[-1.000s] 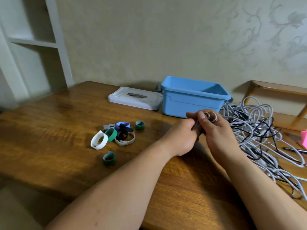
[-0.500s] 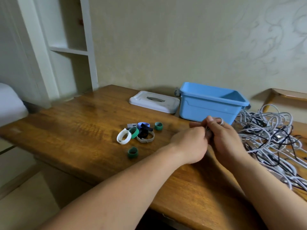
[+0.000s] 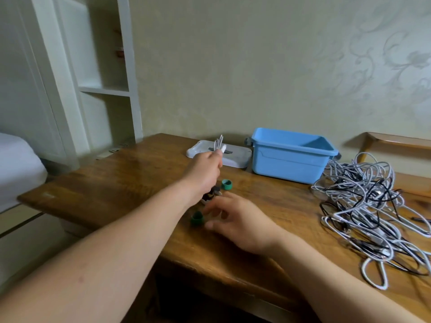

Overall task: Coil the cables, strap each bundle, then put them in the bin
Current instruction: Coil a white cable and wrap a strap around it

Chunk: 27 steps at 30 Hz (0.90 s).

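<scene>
One head-worn wide-angle view.
It looks forward and down, close over the wooden tabletop [image 3: 130, 183], facing the wall [image 3: 256, 66].

white coiled cable [image 3: 219, 143], open blue bin [image 3: 289, 155]

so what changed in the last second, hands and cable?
The hands have split. The left hand now holds the small white cable coil alone, raised over the strap pile. The right hand has let go and reached down, fingers spread, beside the green strap; no grasp yet. The blue bin, white lid and tangled cables look unmoved; the camera swung left.
</scene>
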Available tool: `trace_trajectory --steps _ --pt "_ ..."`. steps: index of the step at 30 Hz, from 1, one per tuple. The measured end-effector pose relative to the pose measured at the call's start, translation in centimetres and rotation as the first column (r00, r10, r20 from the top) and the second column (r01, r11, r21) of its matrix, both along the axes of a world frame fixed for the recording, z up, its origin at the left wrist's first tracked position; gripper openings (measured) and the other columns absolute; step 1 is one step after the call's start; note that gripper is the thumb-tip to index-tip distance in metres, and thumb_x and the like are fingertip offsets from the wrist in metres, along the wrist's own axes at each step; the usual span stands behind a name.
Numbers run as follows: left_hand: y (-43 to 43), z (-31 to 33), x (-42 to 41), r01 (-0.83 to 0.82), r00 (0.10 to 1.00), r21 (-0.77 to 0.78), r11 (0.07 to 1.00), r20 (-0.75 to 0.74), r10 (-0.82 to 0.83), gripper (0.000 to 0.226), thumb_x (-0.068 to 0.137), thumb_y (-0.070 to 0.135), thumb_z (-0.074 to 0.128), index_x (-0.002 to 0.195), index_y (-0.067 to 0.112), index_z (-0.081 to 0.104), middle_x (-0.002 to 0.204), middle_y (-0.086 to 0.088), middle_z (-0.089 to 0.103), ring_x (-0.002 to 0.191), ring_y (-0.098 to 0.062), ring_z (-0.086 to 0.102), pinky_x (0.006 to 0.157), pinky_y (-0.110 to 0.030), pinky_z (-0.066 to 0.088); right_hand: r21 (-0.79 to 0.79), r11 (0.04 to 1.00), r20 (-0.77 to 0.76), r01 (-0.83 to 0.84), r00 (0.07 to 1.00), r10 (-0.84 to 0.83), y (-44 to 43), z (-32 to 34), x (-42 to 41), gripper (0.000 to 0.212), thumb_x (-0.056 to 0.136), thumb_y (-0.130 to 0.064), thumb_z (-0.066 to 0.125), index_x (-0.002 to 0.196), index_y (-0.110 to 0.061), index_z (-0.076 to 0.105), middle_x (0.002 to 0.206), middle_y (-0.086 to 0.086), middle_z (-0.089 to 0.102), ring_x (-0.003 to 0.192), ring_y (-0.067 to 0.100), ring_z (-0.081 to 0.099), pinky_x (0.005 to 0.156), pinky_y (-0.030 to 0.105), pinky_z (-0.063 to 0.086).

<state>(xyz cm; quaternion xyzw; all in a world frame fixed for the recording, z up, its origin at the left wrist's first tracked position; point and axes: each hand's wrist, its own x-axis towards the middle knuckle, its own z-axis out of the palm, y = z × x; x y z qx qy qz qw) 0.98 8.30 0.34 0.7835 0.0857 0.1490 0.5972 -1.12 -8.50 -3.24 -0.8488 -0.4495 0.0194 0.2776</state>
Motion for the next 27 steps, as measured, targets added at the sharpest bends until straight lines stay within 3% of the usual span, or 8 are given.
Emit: trace_trajectory --steps 3,7,9,11,14,22,25,27 --pt "0.5 -0.1 -0.4 0.002 1.0 -0.041 0.999 -0.009 -0.003 0.043 0.112 0.045 0.039 0.077 0.021 0.046 0.058 0.006 0.033 0.051 -0.014 0.023 0.049 -0.032 0.017 -0.1 0.995 0.069 -0.003 0.998 0.01 1.8 -0.1 -0.1 0.035 0.096 -0.049 0.072 0.13 -0.042 0.065 0.119 -0.015 0.052 0.108 0.004 0.053 0.094 0.029 0.054" --pt "0.5 0.0 -0.7 0.022 1.0 -0.095 0.995 -0.003 -0.023 0.043 0.113 0.048 0.04 0.084 0.019 0.051 0.059 0.007 0.034 0.049 -0.012 0.024 0.046 -0.031 0.019 -0.026 0.999 0.047 0.03 0.998 -0.029 1.7 -0.5 0.9 0.011 0.097 -0.043 0.074 0.106 -0.037 0.071 0.11 -0.016 0.053 0.1 0.003 0.054 0.093 0.032 0.054" --pt "0.2 0.0 -0.6 0.054 0.998 -0.146 0.988 0.02 -0.052 0.04 0.113 0.047 0.042 0.09 0.016 0.053 0.058 0.007 0.034 0.047 -0.01 0.025 0.045 -0.029 0.019 0.128 0.986 -0.049 0.111 0.993 -0.105 -0.1 -0.1 2.0 0.007 0.097 -0.039 0.074 0.098 -0.032 0.072 0.107 -0.01 0.059 0.095 0.004 0.058 0.09 0.026 0.05" --pt "-0.5 -0.3 -0.3 0.104 0.995 -0.204 0.973 0.026 -0.101 0.038 0.113 0.047 0.046 0.096 0.014 0.055 0.058 0.008 0.035 0.047 -0.009 0.025 0.043 -0.027 0.02 0.325 0.917 -0.288 0.23 0.948 -0.136 -2.8 0.7 3.6 0.008 0.098 -0.032 0.075 0.096 -0.024 0.074 0.101 -0.004 0.069 0.086 0.007 0.062 0.084 0.026 0.048" --pt "-2.8 -1.1 0.7 0.191 0.98 -0.249 0.949 0.002 -0.197 0.038 0.11 0.048 0.051 0.104 0.012 0.058 0.06 0.007 0.037 0.049 -0.009 0.028 0.045 -0.028 0.022 0.49 0.791 -0.569 0.367 0.822 -0.028 -6.5 1.5 5.9 0.012 0.1 -0.022 0.071 0.089 -0.019 0.073 0.088 0.001 0.072 0.079 0.011 0.058 0.074 0.031 0.043" --pt "-9.5 -3.2 4.7 0.407 0.907 -0.264 0.875 0.005 -0.42 0.041 0.112 0.041 0.052 0.124 0.003 0.058 0.064 0.003 0.033 0.049 -0.01 0.025 0.045 -0.026 0.018 0.594 0.615 -0.681 0.518 0.731 0.041 -10.3 -0.3 9.5 0.012 0.087 -0.034 0.072 0.082 -0.023 0.07 0.074 0.003 0.057 0.063 0.014 0.041 0.062 0.03 0.03" --pt "-10.0 -4.0 5.6 0.419 0.902 -0.273 0.866 0.012 -0.432 0.047 0.111 0.043 0.053 0.13 -0.001 0.056 0.066 0.001 0.033 0.051 -0.012 0.024 0.052 -0.034 0.014 0.613 0.589 -0.68 0.527 0.731 0.054 -11.4 -0.8 10.2 0.011 0.09 -0.03 0.069 0.083 -0.025 0.074 0.071 0.002 0.054 0.062 0.014 0.037 0.061 0.031 0.026" --pt "-10.0 -4.4 5.8 0.413 0.903 -0.29 0.864 0.003 -0.43 0.046 0.111 0.044 0.052 0.124 0.0 0.058 0.065 0.002 0.034 0.05 -0.012 0.025 0.05 -0.033 0.016 0.609 0.576 -0.685 0.545 0.727 0.036 -11.8 -1.0 10.5 0.01 0.097 -0.024 0.067 0.09 -0.017 0.071 0.069 0.002 0.053 0.063 0.013 0.038 0.062 0.031 0.027"
